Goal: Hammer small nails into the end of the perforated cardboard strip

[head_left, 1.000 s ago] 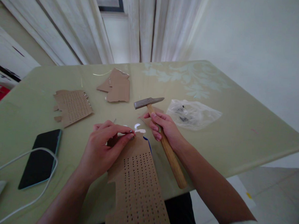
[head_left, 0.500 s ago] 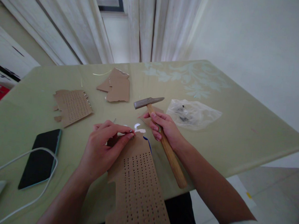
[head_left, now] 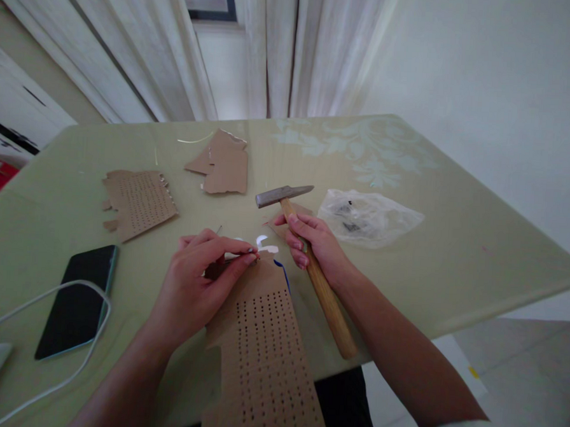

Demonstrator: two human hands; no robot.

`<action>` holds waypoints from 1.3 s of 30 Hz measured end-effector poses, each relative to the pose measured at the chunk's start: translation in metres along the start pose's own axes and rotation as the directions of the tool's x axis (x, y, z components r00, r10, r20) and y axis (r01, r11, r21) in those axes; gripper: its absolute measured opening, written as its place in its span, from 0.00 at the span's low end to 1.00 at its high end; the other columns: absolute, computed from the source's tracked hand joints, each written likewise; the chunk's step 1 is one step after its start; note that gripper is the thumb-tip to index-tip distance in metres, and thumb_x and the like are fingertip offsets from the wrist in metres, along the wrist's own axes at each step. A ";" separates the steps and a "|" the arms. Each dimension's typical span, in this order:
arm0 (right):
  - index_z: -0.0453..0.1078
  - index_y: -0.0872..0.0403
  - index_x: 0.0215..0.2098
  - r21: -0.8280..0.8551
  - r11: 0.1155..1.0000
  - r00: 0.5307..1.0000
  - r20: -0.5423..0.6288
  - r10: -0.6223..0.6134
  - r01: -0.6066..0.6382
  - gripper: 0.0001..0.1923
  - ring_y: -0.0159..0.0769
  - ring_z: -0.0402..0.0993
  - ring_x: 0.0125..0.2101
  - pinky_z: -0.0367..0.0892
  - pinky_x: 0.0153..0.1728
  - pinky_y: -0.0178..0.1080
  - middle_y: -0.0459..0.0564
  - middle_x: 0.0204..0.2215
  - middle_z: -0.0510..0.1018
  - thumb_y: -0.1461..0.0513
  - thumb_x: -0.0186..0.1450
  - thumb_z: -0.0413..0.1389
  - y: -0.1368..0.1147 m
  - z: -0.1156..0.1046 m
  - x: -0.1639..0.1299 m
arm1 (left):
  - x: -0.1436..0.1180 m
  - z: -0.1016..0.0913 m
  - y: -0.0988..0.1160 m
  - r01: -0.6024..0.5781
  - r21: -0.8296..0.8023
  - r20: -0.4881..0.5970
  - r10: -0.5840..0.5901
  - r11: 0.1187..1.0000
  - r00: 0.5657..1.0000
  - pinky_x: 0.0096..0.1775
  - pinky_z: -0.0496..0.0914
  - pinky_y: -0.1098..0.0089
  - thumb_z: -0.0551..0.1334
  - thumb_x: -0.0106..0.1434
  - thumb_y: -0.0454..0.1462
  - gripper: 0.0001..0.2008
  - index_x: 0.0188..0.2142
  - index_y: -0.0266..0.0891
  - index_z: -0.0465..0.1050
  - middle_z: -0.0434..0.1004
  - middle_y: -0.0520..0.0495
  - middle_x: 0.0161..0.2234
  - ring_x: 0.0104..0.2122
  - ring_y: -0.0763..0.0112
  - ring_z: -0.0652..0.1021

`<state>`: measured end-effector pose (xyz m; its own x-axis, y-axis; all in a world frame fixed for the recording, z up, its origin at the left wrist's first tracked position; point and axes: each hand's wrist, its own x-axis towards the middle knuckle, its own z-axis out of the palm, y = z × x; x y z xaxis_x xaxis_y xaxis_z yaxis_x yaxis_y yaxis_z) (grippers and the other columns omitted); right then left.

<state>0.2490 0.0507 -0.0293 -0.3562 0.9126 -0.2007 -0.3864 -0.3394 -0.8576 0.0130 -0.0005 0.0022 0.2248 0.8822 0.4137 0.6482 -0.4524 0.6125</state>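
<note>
Left hand: a thin nail is pinched between thumb and fingertips, the grip clenched on it; the nail's point is held at the top edge of the perforated cardboard strip.
Right hand: the grip is closed around the wooden handle of the hammer, high up near the head; the metal head is seen at 12 o'clock from the hand, and the handle's free end runs off toward 5 o'clock, past the counter's near edge.
Perforated cardboard strip: laid on the counter at 6 o'clock, its lower end overhanging the near edge; rows of small holes are seen across it.
White scraps: seen just beyond the nail, between the two hands; their kind cannot be told.
Second perforated cardboard piece: laid at 10 o'clock from the hands, well apart, with torn edges.
Plain cardboard piece: laid at 12 o'clock, beyond the hammer head.
Clear plastic bag: laid at 2 o'clock, just right of the hammer head, with small dark items inside.
Phone: laid face up at 8 o'clock, a white cable looped over its near end.
</note>
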 end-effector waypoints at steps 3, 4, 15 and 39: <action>0.78 0.54 0.44 0.004 1.000 1.000 0.000 -0.002 0.002 0.19 0.24 0.57 0.11 0.54 0.11 0.29 0.34 0.18 0.65 0.47 0.68 0.68 0.000 0.000 0.000 | 0.000 0.000 0.000 -0.003 -0.008 0.003 0.004 1.000 1.000 0.42 0.63 0.57 0.69 0.72 0.41 0.04 0.42 0.50 0.85 0.84 0.55 0.32 0.27 0.68 0.75; 0.78 0.54 0.44 0.002 1.000 1.000 0.000 -0.003 0.003 0.19 0.24 0.57 0.11 0.54 0.11 0.29 0.34 0.18 0.65 0.47 0.69 0.68 0.000 0.000 0.000 | 0.000 0.000 0.000 -0.002 -0.012 0.006 0.002 1.000 1.000 0.42 0.63 0.57 0.69 0.72 0.41 0.04 0.43 0.50 0.85 0.84 0.56 0.32 0.28 0.69 0.76; 0.78 0.55 0.45 -0.013 1.000 1.000 0.009 -0.004 0.005 0.20 0.23 0.58 0.11 0.54 0.12 0.29 0.34 0.18 0.65 0.47 0.70 0.67 0.001 0.000 0.001 | -0.001 0.000 -0.002 -0.012 -0.014 0.019 0.012 1.000 1.000 0.42 0.62 0.58 0.69 0.73 0.39 0.04 0.44 0.49 0.85 0.84 0.56 0.32 0.29 0.69 0.75; 0.74 0.54 0.50 -0.284 0.938 0.975 0.149 -0.163 0.200 0.20 0.25 0.58 0.14 0.53 0.15 0.32 0.35 0.21 0.65 0.47 0.74 0.62 -0.021 0.007 -0.021 | 0.002 0.006 -0.004 -0.077 0.035 0.013 0.076 0.996 0.997 0.44 0.61 0.57 0.67 0.75 0.42 0.06 0.43 0.47 0.85 0.84 0.54 0.30 0.30 0.66 0.76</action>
<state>0.2589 0.0368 -0.0036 -0.4114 0.9113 0.0143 -0.1917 -0.0712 -0.9789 0.0155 0.0032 -0.0034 0.2830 0.8468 0.4503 0.6542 -0.5138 0.5550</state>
